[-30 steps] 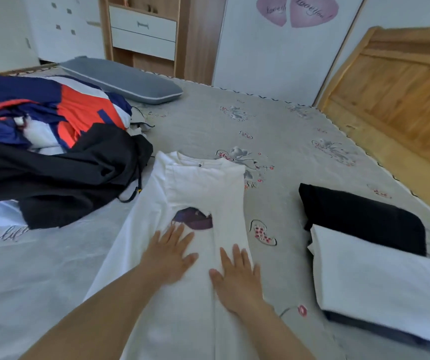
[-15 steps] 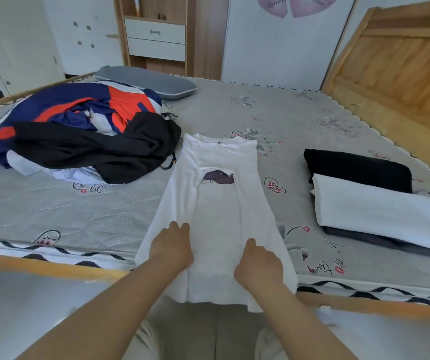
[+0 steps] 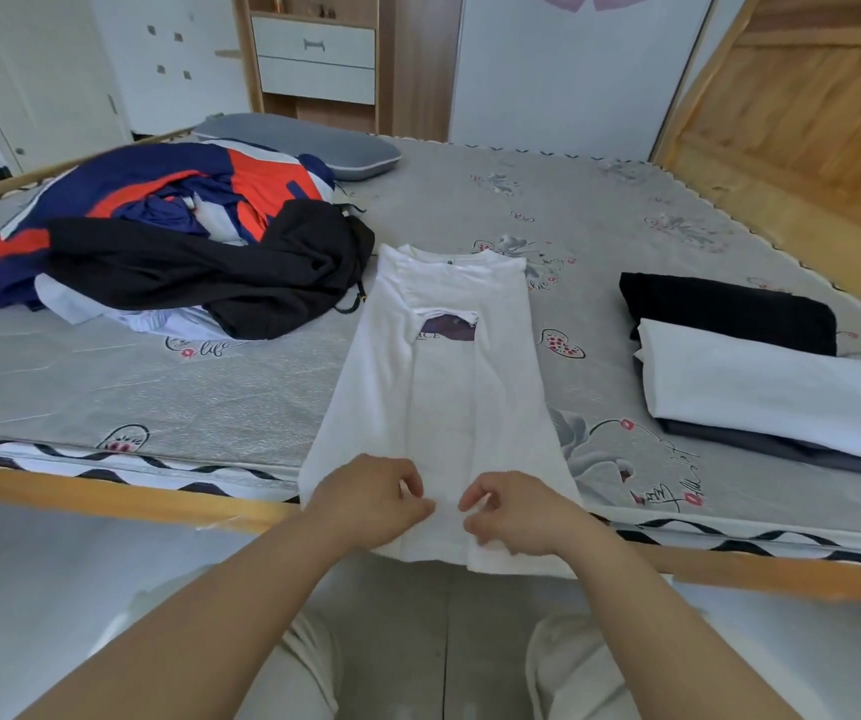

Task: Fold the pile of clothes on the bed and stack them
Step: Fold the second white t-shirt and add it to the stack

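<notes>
One view only, worn on the head, looking forward and down from just off the near edge of the bed (image 3: 599, 210). It faces the far wall, forearms close beneath the lens, wide angle bending the bed frame.

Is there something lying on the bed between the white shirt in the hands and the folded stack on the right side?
Nothing visible. Between the white shirt and the folded stack only bare bed sheet shows. The unfolded pile lies on the other side. Both hands, left hand and right hand, grip the shirt's hem.
</notes>
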